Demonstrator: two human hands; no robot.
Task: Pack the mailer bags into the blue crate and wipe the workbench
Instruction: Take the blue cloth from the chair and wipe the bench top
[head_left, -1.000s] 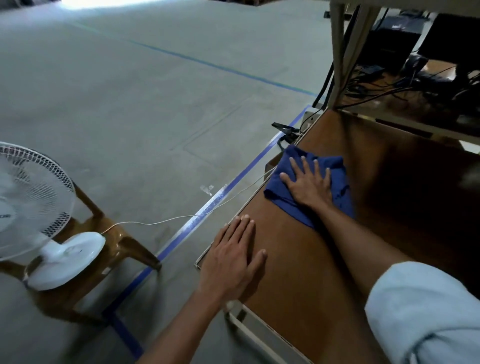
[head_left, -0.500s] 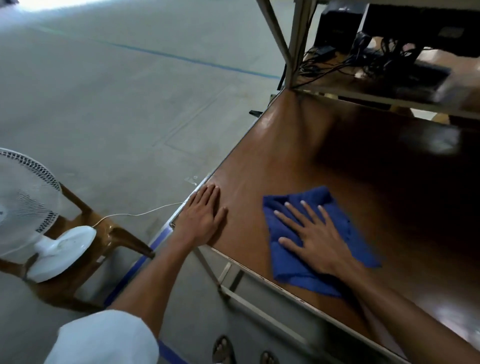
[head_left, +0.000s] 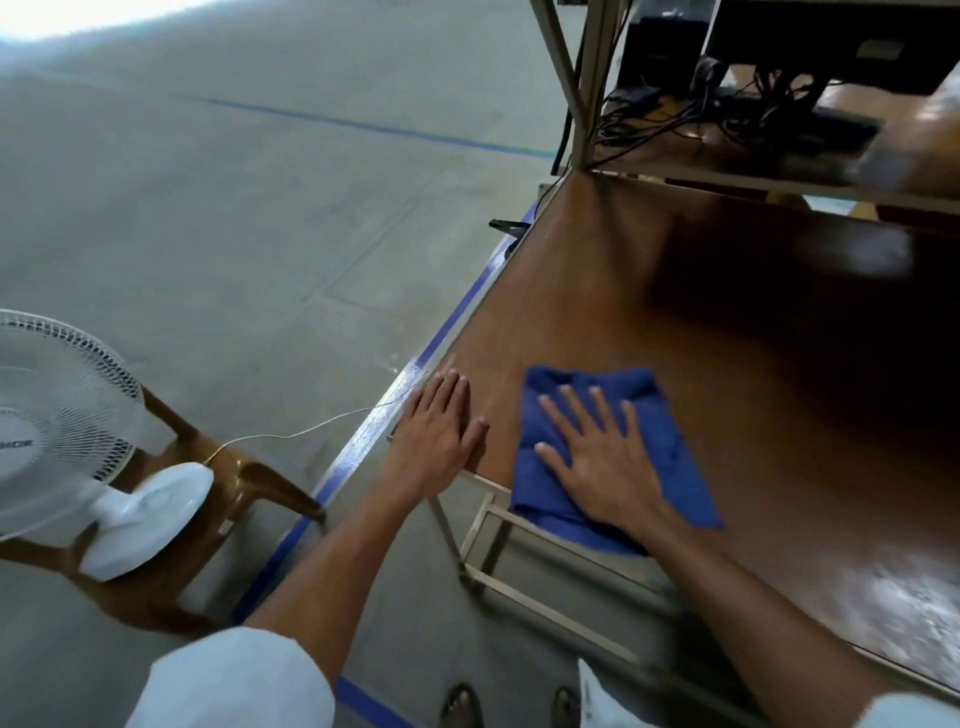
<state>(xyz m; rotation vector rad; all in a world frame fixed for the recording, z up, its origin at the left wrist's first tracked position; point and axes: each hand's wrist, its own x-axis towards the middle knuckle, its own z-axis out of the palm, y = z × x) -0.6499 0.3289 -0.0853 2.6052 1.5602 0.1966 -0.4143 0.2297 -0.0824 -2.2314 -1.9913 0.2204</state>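
The right hand (head_left: 602, 462), fingers spread, presses flat on the cloth (head_left: 660, 447). The left hand (head_left: 436, 436) lies flat, fingers together, at the workbench (head_left: 779, 415) corner. The blue cloth overhangs the near edge.

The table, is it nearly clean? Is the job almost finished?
Done, it seems: no bags lie on the brown table, though the crate is out of view. In hand: the right hand presses a blue cloth flat at the near edge, while the left hand rests on the corner. Left: I cannot tell how much remains to wipe.
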